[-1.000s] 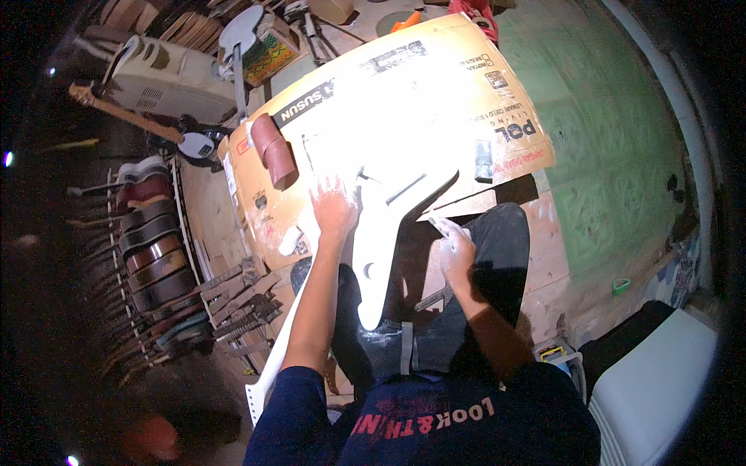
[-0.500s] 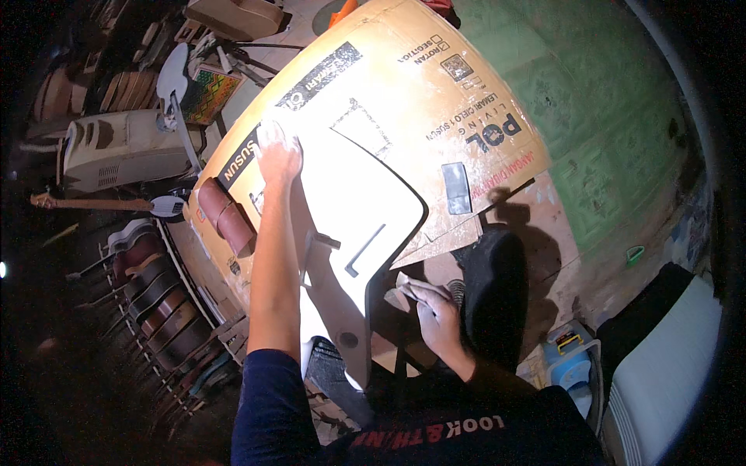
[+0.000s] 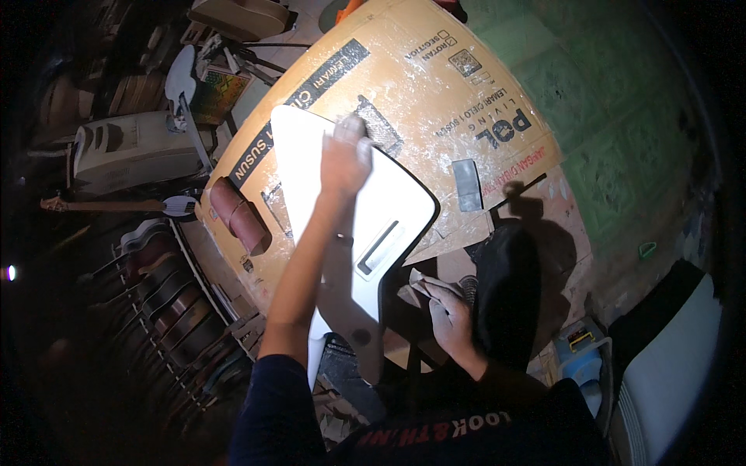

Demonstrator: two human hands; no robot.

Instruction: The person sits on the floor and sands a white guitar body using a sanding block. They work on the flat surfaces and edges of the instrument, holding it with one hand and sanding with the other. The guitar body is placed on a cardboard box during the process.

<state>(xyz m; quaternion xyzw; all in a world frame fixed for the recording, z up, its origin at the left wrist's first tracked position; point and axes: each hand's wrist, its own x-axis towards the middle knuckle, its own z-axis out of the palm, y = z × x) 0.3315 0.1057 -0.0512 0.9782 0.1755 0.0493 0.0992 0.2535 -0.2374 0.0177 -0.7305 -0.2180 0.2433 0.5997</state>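
A white angular guitar body [image 3: 400, 194] with a narrow slot cut in it lies over the cardboard and reaches back towards my lap. My left hand [image 3: 347, 155] lies on its upper part, fingers stretched forward and dusted with white powder. Whether anything is under that palm is hidden. Close to the body's near right edge, my right hand [image 3: 451, 314] is closed on a small folded piece of sandpaper [image 3: 418, 279], apart from the white surface. My left forearm throws a dark shadow across the body.
Dusty cardboard [image 3: 435, 101] covers the work surface. On it are a reddish-brown sandpaper roll [image 3: 237, 215] at left and a dark grey sheet [image 3: 467, 185] at right. Several guitar bodies stand in a rack [image 3: 175, 311] at left. A blue container [image 3: 579, 361] is at lower right.
My left hand has moved right, from the body's far left edge to nearer its upper right edge. My right hand keeps hold of the sandpaper in nearly the same place.
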